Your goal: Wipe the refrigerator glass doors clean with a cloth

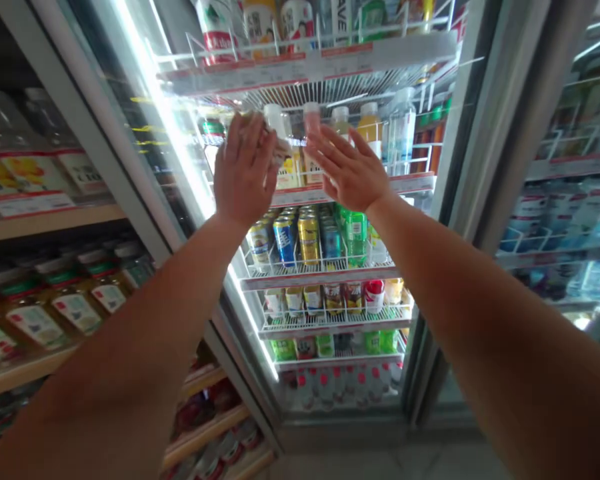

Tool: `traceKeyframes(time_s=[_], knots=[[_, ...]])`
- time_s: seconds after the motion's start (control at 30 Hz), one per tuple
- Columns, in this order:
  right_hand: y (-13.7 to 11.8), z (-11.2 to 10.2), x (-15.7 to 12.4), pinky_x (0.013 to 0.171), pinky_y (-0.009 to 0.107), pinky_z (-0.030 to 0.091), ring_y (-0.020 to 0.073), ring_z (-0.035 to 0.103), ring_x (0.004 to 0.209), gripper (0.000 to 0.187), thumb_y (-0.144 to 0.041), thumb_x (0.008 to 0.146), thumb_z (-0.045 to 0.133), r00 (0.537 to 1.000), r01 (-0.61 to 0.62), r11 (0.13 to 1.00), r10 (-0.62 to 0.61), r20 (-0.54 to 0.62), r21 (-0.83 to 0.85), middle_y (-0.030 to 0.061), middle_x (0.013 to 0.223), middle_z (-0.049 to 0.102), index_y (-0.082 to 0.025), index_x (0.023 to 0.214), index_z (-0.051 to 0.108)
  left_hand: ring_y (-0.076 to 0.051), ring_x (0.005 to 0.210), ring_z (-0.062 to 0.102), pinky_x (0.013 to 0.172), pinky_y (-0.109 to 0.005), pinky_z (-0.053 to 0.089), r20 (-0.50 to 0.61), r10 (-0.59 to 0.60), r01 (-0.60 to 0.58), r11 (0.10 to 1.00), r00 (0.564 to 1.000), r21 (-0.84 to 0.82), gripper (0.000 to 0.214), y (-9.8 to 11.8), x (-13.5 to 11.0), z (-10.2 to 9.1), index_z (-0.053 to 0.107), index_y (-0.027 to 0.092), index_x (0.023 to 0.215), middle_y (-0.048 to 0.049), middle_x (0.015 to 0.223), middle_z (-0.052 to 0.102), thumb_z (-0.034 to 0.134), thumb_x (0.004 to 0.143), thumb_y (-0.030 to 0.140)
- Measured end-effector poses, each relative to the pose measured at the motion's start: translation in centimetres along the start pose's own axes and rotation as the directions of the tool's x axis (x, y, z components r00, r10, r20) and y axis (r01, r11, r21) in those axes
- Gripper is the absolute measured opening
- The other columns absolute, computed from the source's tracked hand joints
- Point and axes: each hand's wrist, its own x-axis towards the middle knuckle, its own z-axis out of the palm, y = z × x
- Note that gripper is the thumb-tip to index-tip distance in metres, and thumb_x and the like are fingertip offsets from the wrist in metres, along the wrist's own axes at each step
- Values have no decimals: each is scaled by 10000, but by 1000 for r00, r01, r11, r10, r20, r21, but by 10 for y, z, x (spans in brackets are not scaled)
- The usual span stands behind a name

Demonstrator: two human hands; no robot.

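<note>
Both arms reach up before a lit drinks fridge (293,437). My left hand (245,170) is raised at the upper left, its back toward me. A crumpled, light-coloured cloth (282,148) shows beneath its fingers and past their right side; most of the cloth is hidden. To its right, my right hand (353,170) has its fingers stretched out and holds nothing. Behind the hands, partly covered by them, stand bottles, among them a pink-capped bottle (311,117) and an orange juice bottle (370,127). Whether either hand touches glass I cannot tell.
Below the hands, wire shelves carry a blue can (284,240), a gold can (309,239) and a green bottle (356,237). A bright light strip (173,127) runs down the fridge's left side. Wooden shelves (55,223) with bottles stand left; another fridge (565,200) stands right.
</note>
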Motion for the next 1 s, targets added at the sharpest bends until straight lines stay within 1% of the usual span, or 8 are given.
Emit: traceKeyframes(time_s=[0.1,0.2,0.27,0.47,0.57,0.67,0.87,1.0], knots=[[0,1,1,1353,579,76,215,165,1636,676,-229,987,368,1000,-10,1000,10,1,4,-29,1744,254,-276,1659,306,-256,1631,38,1329,-583,185,-87,-17,19,1000,996,17,605,13,-9,7,198,238,1688,2,1767,115,419,1126,289],[-1,0,1,1357,581,91,215,189,1632,657,-272,992,386,1000,-15,999,16,-9,37,-41,1734,277,-291,1646,329,-259,1633,65,1327,-575,209,-42,156,-156,988,987,10,635,32,-26,10,183,292,1700,-8,1748,213,413,1110,252],[-1,0,2,1358,572,113,205,205,1628,646,-287,993,386,1000,-17,998,17,-3,62,-40,1728,286,-295,1638,341,-257,1624,142,1323,-547,239,16,249,-249,969,968,-8,598,28,-27,7,253,309,1684,-12,1714,314,404,1108,252],[-3,-3,2,1363,517,-36,174,6,1645,713,-397,960,344,996,-73,996,70,50,55,-140,1711,283,-326,1665,265,-267,1621,128,1331,-557,212,-90,-12,15,999,996,30,595,-7,-14,-4,246,192,1679,-31,1754,185,399,1114,301],[-5,-4,2,1372,476,-49,104,-69,1631,781,-383,909,364,991,-94,996,94,95,-9,-182,1705,262,-350,1674,208,-275,1630,91,1324,-592,226,0,100,-100,995,995,-1,593,4,-30,-2,249,240,1681,-47,1732,260,400,1116,339],[-7,-7,2,1364,461,-45,137,13,1639,726,-335,961,320,990,-84,996,86,114,-17,-112,1745,169,-289,1680,231,-278,1607,216,1315,-565,270,137,273,-267,962,952,-63,514,4,-35,-4,366,297,1633,-33,1658,422,428,1123,318],[-9,-15,2,1359,559,67,212,100,1641,710,-258,994,359,990,-65,998,66,122,-13,-53,1758,185,-315,1687,218,-303,1615,147,1331,-576,194,-56,27,-29,999,998,-34,564,-10,-23,-9,258,201,1682,-27,1752,199,383,1141,303],[-10,-18,3,1357,544,54,212,110,1639,698,-251,1008,349,987,-72,997,72,142,-9,-62,1756,174,-338,1688,216,-280,1609,208,1334,-565,211,135,214,-198,972,967,-123,486,5,-31,-9,424,288,1606,-16,1679,388,430,1120,297]])
